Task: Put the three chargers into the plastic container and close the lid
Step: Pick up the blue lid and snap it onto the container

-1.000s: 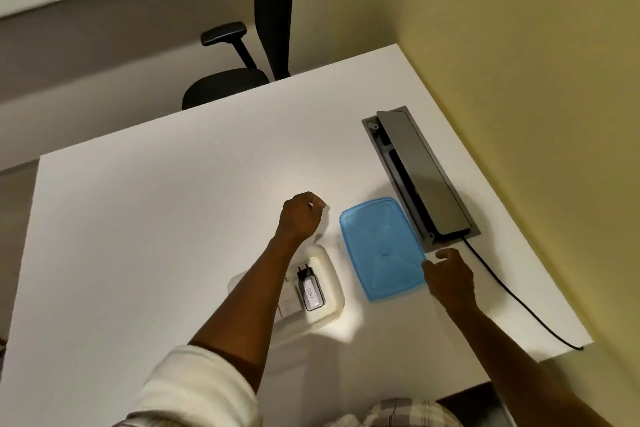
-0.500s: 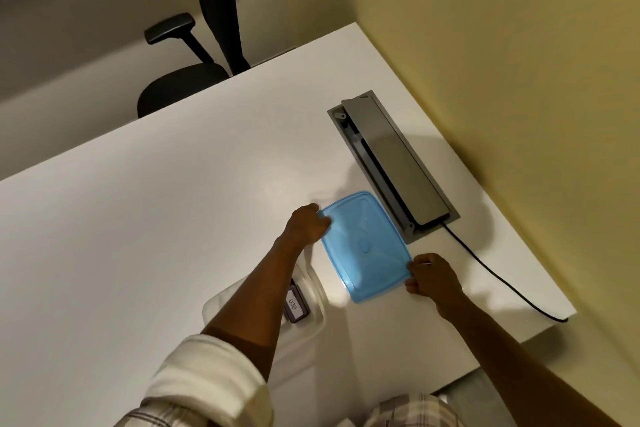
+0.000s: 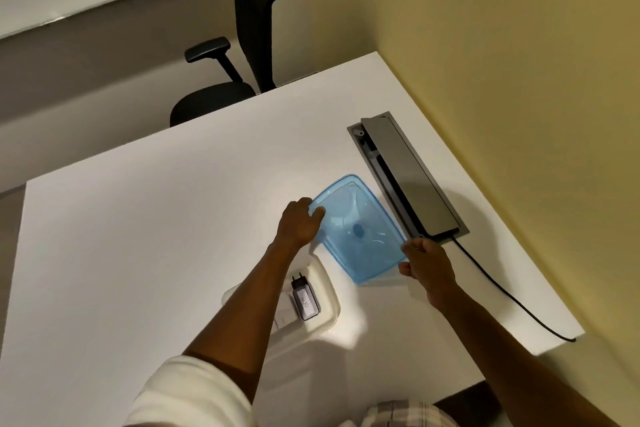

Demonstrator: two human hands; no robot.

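Note:
A translucent blue lid (image 3: 360, 229) is held tilted just above the white table. My left hand (image 3: 300, 222) grips its far-left corner and my right hand (image 3: 425, 262) grips its near-right corner. Below my left forearm stands the clear plastic container (image 3: 327, 302), open. Inside it a dark charger (image 3: 304, 300) with a "030" label lies next to a white charger (image 3: 284, 314). My left arm hides part of the container, so I cannot tell whether a third charger lies inside.
A grey cable box (image 3: 405, 177) with its flap raised is set into the white table (image 3: 138, 236) right beside the lid. A black cable (image 3: 502, 291) runs from it to the table's right edge. A black office chair (image 3: 239, 80) stands behind the table. A yellow wall is on the right.
My left hand moved right from beside the container and took the lid's far corner. My right hand closed on its near corner, and the lid lifted off the table at a tilt.

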